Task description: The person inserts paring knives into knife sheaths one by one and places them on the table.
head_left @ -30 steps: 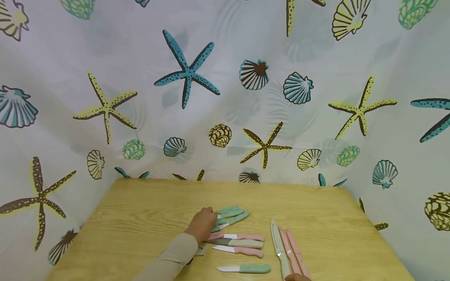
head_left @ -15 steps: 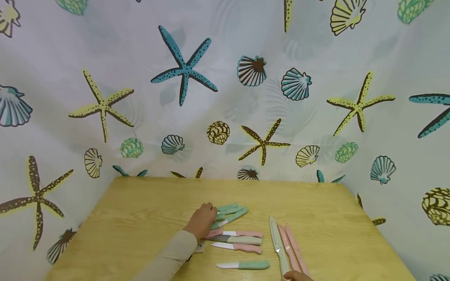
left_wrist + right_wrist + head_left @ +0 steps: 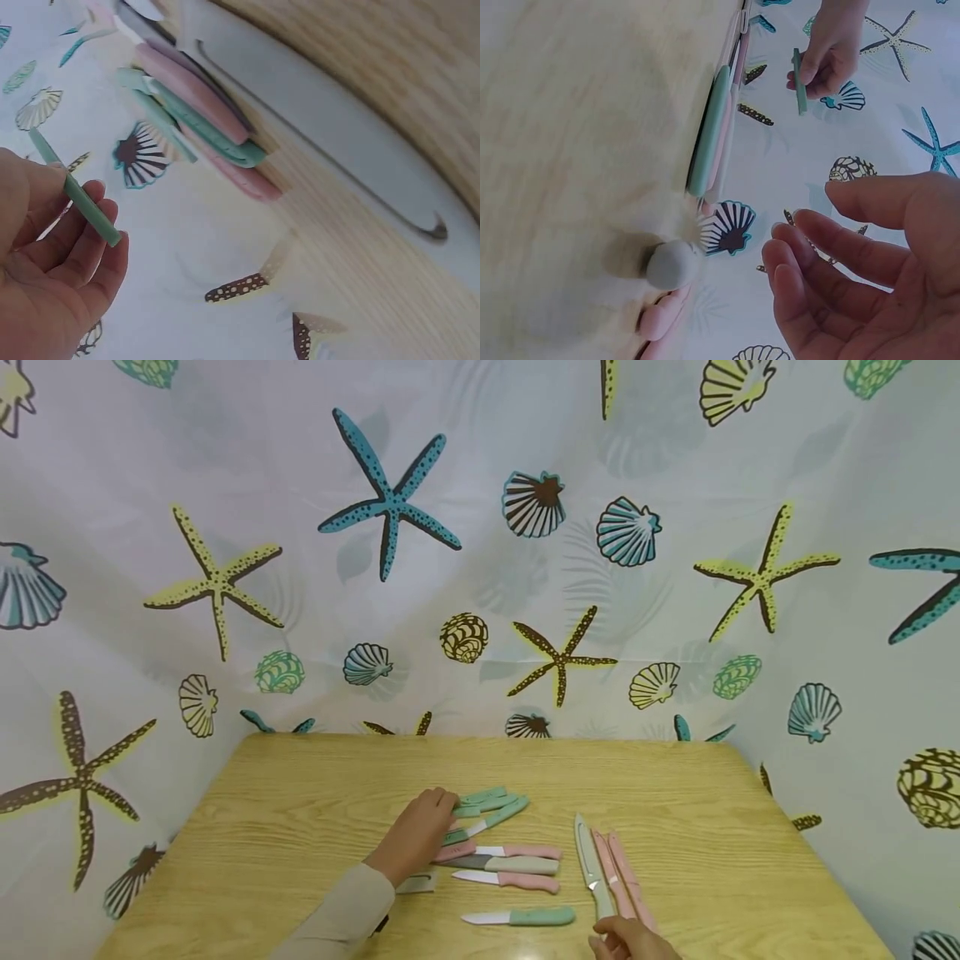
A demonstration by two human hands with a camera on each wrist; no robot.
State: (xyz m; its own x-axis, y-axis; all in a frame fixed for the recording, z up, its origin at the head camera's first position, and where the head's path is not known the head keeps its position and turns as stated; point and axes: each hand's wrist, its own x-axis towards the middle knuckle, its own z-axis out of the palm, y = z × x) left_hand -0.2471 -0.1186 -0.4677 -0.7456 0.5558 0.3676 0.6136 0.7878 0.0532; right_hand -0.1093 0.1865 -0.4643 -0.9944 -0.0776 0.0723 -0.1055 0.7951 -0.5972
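Observation:
Between its thumb and fingers my left hand (image 3: pixel 420 831) pinches a slim green blade cover (image 3: pixel 94 214), raised off the table in the wrist views. Beside that hand lie several green-handled knives and covers, one green knife (image 3: pixel 506 812) at the right of the group. Below them are a pink cover (image 3: pixel 455 850), a pink knife (image 3: pixel 532 852), a grey-handled knife (image 3: pixel 525 865) and another pink knife (image 3: pixel 528 882). My right hand (image 3: pixel 633 939) holds nothing, its fingers loosely bent and apart in its wrist view. It is close to the handle of a large pale green knife (image 3: pixel 602 902).
Two pink knives (image 3: pixel 626 872) lie alongside the large one. A single green knife (image 3: pixel 543 917) is nearer the front. Left of the group, a grey cover (image 3: pixel 416 882) sits partly behind the left wrist. A shell-patterned curtain (image 3: pixel 480 568) surrounds the wooden table (image 3: pixel 300 793).
My left hand has drawn slightly left, showing more of the green pieces and grey cover. The right hand has come further into view from the bottom edge. The head view has tilted down a little.

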